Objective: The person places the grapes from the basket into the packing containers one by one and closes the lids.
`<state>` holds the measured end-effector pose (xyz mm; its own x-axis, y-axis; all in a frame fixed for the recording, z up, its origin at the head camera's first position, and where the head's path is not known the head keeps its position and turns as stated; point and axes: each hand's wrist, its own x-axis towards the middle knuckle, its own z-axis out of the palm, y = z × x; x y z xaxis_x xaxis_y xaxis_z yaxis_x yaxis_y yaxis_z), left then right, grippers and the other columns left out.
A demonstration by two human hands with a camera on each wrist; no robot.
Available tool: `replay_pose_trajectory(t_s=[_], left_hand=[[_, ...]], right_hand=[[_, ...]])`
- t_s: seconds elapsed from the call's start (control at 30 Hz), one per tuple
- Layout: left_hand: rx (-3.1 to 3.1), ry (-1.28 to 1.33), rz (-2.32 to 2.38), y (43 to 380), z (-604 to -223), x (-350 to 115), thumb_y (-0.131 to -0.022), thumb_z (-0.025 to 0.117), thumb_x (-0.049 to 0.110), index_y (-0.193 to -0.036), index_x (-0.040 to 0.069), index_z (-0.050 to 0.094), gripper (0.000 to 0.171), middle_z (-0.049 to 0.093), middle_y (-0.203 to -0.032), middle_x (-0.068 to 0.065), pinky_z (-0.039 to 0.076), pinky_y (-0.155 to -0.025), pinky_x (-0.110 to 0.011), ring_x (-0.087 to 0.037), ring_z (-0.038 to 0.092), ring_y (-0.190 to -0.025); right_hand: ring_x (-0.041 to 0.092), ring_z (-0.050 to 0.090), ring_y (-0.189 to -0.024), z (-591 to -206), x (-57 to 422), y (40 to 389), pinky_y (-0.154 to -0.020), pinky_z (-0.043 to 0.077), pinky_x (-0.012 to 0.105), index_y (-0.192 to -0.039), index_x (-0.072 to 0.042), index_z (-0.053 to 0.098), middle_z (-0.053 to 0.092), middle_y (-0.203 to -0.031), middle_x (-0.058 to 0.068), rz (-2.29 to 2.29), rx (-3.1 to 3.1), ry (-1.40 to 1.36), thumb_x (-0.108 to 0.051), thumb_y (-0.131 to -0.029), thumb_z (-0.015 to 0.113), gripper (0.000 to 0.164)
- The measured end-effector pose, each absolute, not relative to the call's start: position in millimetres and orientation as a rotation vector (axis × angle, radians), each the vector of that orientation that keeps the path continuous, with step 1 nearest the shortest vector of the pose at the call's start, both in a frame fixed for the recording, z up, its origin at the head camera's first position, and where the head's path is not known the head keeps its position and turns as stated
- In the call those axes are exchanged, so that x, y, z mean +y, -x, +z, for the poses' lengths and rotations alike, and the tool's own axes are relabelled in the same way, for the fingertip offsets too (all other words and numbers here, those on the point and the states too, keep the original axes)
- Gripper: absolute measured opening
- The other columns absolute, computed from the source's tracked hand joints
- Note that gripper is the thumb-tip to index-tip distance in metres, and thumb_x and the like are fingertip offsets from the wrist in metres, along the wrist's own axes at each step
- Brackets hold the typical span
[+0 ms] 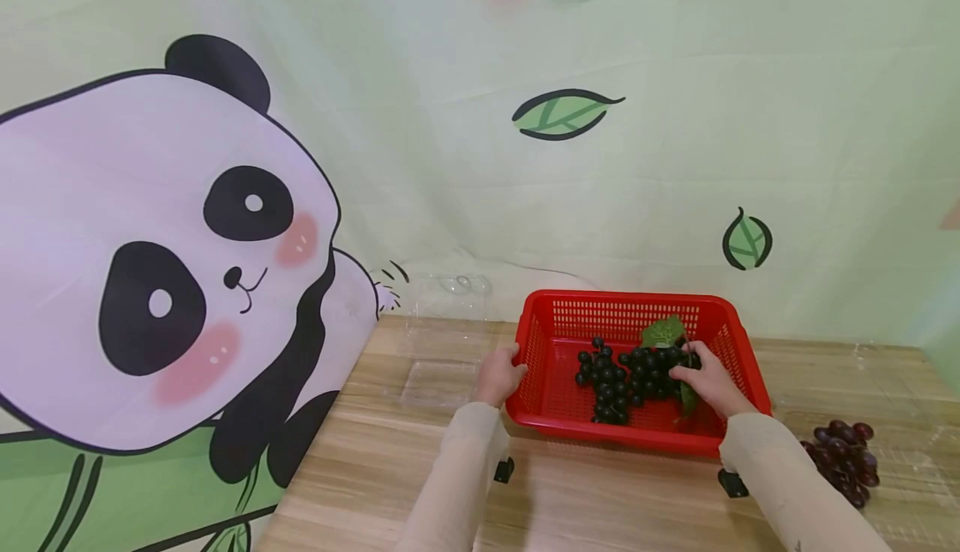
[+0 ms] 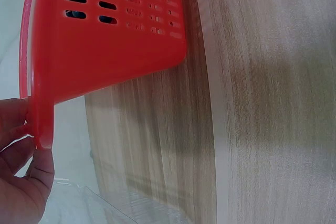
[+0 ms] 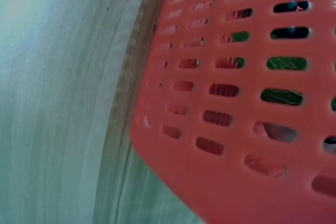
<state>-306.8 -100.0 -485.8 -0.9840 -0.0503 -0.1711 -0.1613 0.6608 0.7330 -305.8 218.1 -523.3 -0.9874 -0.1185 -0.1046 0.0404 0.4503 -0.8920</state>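
Basket (image 1: 636, 318), red and slotted, on the wooden table (image 1: 420, 469) before a panda backdrop (image 1: 165, 268). Inside: a bunch of black grapes (image 1: 626, 377) with a green leaf (image 1: 663, 332), lying toward the basket's right half. Left hand (image 1: 498, 375) at the basket's left rim, fingers (image 2: 21, 124) curled round the edge, as seen from the left wrist. Right hand (image 1: 708, 385) inside the basket, fingers resting on the black grapes and bent over them; whether pinching or only touching, cannot tell. Second bunch, dark purple grapes (image 1: 846, 459), on the table to the right, apart from the basket. Clear plastic container (image 1: 442, 368) just left of the basket.
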Motion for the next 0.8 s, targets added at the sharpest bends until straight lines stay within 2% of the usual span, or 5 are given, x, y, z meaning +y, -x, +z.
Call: replay_pose_trajectory(t_s=[0.27, 0.5, 0.8], left_hand=[[2.741, 0.171, 1.222, 308.6, -486.7, -100.1, -0.084, 0.058, 0.012, -0.12, 0.009, 0.054, 0.036, 0.062, -0.092, -0.007, 0.054, -0.059, -0.027, -0.02, 0.061, -0.073], [2.747, 0.178, 1.216, 307.9, -486.7, -99.9, -0.084, 0.058, 0.012, -0.12, 0.009, 0.054, 0.037, 0.062, -0.092, -0.007, 0.054, -0.06, -0.027, -0.019, 0.061, -0.073], [2.75, 0.166, 1.229, 306.7, -486.6, -100.9, -0.084, 0.058, 0.011, -0.117, 0.008, 0.055, 0.033, 0.061, -0.091, -0.006, 0.054, -0.061, -0.028, -0.021, 0.061, -0.074]], right_hand=[[0.036, 0.036, -0.102, -517.1, 218.5, 305.1, -0.084, 0.038, 0.042, -0.116, 0.002, 0.033, 0.035, -0.116, 0.025, -1.596, 2.557, 0.003, -0.017, -0.086, 0.048, 0.038], [0.039, 0.035, -0.105, -514.5, 218.8, 303.1, -0.093, 0.035, 0.056, -0.119, 0.004, 0.032, 0.034, -0.119, 0.026, -1.644, 2.52, -0.033, -0.014, -0.087, 0.047, 0.04], [0.036, 0.037, -0.104, -517.0, 218.0, 303.7, -0.09, 0.038, 0.05, -0.111, 0.005, 0.037, 0.038, -0.114, 0.024, -1.719, 2.538, -0.033, -0.012, -0.085, 0.05, 0.033]])
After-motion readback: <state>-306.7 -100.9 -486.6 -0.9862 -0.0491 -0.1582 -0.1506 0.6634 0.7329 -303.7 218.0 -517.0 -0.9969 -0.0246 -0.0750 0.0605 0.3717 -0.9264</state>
